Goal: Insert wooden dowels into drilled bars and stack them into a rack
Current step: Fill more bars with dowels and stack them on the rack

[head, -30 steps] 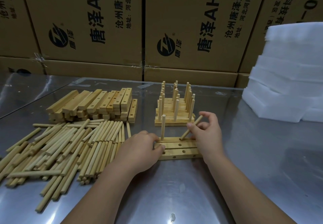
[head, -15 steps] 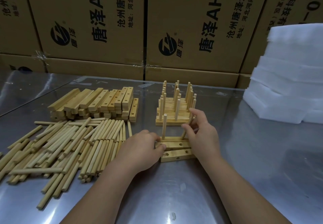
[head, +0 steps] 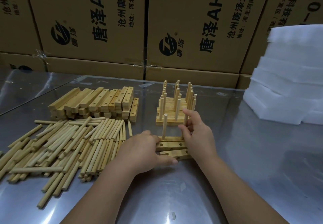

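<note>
- We note large printed cardboard boxes (head: 192, 23) walling the back of the scene.
- The steel counter (head: 253, 162) carries all the work, and it reflects the overhead light.
- A stack of white foam slabs (head: 288, 84) stands at the far right of the counter.
- A wide heap of loose dowels (head: 61, 145) lies at the left, most of them pointing away from us.
- Behind that heap sits a pile of spare drilled bars (head: 94, 103).
- The rack (head: 174, 108) stands mid-counter, layered bars bristling with upright pegs.
- Just in front of the rack, three working bars (head: 172, 144) lie side by side, the nearest one slightly askew.
- The left hand (head: 141, 152) grips the left end of the working bars, thumb laid along the nearest one.
- The right hand (head: 199, 136) pinches a held dowel (head: 185, 123), nearly upright, over the right end of the farthest working bar.
- One standing dowel (head: 164, 126) is seated upright near that bar's left end.
</note>
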